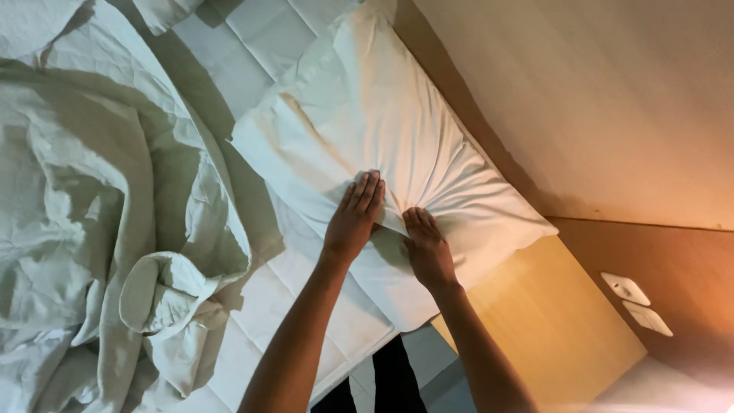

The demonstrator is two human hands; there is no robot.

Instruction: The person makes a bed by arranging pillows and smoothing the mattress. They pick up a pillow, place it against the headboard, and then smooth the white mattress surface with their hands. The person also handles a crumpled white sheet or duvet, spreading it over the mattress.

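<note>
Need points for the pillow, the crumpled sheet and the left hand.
pillow (397, 115), head view, on its upper middle, clear of the hands.
crumpled sheet (84, 214), head view, on the bunched folds at the left.
left hand (353, 218), head view, on the back of the hand, pressed flat on the pillow.

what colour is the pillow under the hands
White, plain with no pattern; the pillow shows best in the head view.
</note>
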